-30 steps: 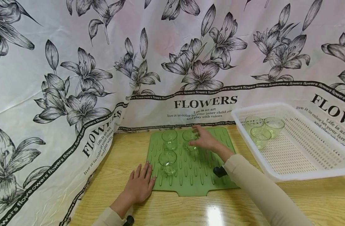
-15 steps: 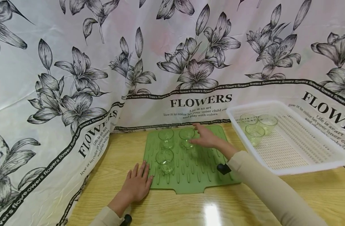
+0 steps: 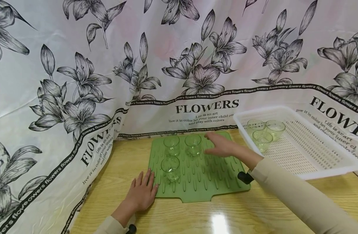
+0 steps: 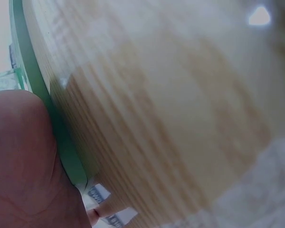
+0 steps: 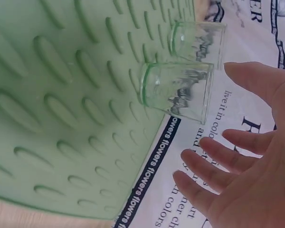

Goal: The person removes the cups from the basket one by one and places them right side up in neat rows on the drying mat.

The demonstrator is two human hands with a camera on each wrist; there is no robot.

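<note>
On a green drying mat (image 3: 196, 182) stand three clear glasses: a back left glass (image 3: 171, 146), a back right glass (image 3: 193, 145) and a front glass (image 3: 170, 169). My right hand (image 3: 221, 145) is just right of the back right glass, apart from it, with thumb and fingers spread and holding nothing. The right wrist view shows that glass (image 5: 178, 92) beyond the gap before the fingers (image 5: 199, 164). Flat at the mat's left edge rests my left hand (image 3: 142, 193), fingers straight. The left wrist view shows only part of that hand (image 4: 23, 156) beside the mat's edge.
At the right a white plastic basket (image 3: 302, 175) holds three more glasses (image 3: 262, 139) in its back left corner. A flower-printed cloth (image 3: 149, 78) hangs behind and to the left of the wooden table (image 3: 179, 217).
My right hand has let go of the back right glass and drawn away to the right. The glass stays upright on the mat. My left hand keeps its place at the mat's edge.
</note>
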